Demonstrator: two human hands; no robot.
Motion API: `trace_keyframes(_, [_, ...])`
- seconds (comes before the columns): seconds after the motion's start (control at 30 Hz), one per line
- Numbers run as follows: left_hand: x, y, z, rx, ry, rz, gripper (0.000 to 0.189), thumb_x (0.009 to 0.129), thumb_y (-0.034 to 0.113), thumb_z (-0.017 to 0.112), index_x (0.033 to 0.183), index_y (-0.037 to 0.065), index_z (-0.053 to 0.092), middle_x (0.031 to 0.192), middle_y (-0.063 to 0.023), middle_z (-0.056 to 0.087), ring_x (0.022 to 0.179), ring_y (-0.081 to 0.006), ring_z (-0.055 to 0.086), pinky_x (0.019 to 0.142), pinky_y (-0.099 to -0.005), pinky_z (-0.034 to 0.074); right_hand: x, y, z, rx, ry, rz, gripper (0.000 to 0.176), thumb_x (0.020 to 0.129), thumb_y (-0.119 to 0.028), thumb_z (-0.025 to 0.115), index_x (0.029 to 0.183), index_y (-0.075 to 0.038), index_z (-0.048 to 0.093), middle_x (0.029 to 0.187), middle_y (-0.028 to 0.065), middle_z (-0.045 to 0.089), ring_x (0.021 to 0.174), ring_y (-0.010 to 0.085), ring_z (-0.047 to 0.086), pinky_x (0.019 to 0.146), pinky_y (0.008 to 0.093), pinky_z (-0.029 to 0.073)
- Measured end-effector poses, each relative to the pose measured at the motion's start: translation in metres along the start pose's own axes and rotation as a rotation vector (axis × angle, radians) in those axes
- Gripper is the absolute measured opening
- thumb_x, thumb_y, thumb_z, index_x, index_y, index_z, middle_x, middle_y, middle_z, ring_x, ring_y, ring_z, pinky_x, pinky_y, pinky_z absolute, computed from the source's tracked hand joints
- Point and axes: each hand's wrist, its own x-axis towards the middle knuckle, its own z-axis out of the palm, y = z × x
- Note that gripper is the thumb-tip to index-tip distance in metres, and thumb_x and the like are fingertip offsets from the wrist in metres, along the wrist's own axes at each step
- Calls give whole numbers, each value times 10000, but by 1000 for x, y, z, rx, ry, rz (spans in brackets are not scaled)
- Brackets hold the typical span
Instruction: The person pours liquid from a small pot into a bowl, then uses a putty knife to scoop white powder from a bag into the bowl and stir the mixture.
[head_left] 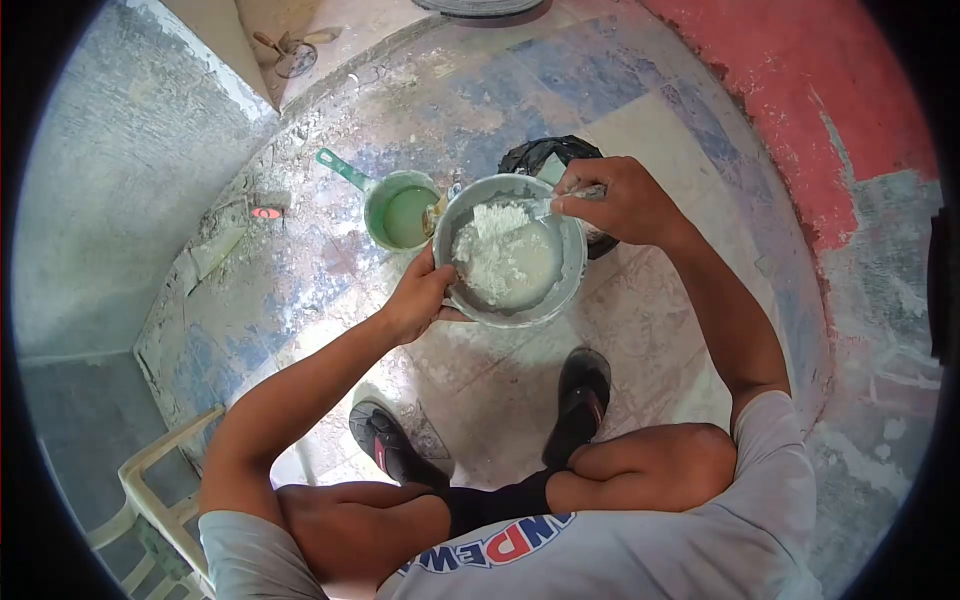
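A round grey bowl (576,275) with white powder (500,222) and cloudy liquid (530,262) inside is held up over the floor. My left hand (422,297) grips its left rim, thumb at the inner side. At the upper right rim my right hand (622,203) is closed on the handle of a putty knife (545,208), whose blade reaches over the powder. Left of the bowl stands a green dipper (400,212) with greenish liquid in it. Behind my right hand is a black plastic bag (540,152), partly hidden.
A plastic chair (150,480) stands at the lower left. Tools (292,55) lie by the wall at the upper left. A round dark object (482,6) is at the top edge. Walls rise on both sides; my feet are below the bowl.
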Motion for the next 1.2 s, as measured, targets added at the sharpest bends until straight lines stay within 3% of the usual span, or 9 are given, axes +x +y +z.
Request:
trace_keyframes(0.07, [-4,3,5,-11,54,1,515,980,41,407,1471,190,358,1248,-112,585,989,-249,694,785,-456,654,-1,-6,-2,-8,-50,60,267,816,-360,770,935,-121,752,806,89,708,716,206,653,689,336,511])
trace_keyframes(0.2, [-5,4,4,-3,60,1,531,983,46,409,1487,200,349,1252,-107,585,986,-245,694,785,-448,652,1,-5,-3,-56,36,-14,279,821,-365,767,939,-112,747,846,104,724,757,231,684,720,346,528])
trace_keyframes(0.27, [-5,4,1,20,14,-9,621,1002,63,384,1575,241,222,1358,-104,544,1072,-252,674,799,-455,651,0,-2,-6,-82,50,16,298,823,-372,767,946,-102,742,882,106,735,811,250,706,749,353,539])
trace_keyframes(0.57, [-4,5,1,9,23,-4,595,1011,73,390,1566,234,246,1354,-103,542,1070,-253,673,810,-460,646,-11,3,-22,-132,124,8,238,849,-278,755,950,-63,731,881,113,734,817,256,711,766,351,536])
trace_keyframes(0.9, [1,5,3,14,-8,-15,608,998,58,381,1562,226,229,1354,-130,538,1095,-282,668,836,-470,643,-15,1,-18,-140,195,2,233,859,-283,747,952,-70,736,885,113,737,817,283,709,750,353,529])
trace_keyframes(0.97, [0,7,5,17,-4,-20,612,995,53,373,1563,226,226,1358,-142,534,1087,-290,674,841,-472,644,-14,4,-16,-176,179,-29,223,874,-212,755,990,-24,724,880,129,733,787,200,698,755,311,522])
trace_keyframes(1.1, [4,1,0,31,-7,-16,610,994,53,372,1563,218,226,1344,-148,543,1066,-291,683,827,-466,648,-15,11,-12,-161,220,9,241,868,-215,759,999,-16,720,882,131,734,792,208,702,752,310,530])
trace_keyframes(1.2, [4,0,-2,26,-7,-15,608,992,52,373,1562,206,229,1326,-149,557,1044,-292,691,820,-463,650,-17,18,-5,-60,316,-8,231,845,-290,763,954,-89,734,876,79,731,819,260,694,779,376,493])
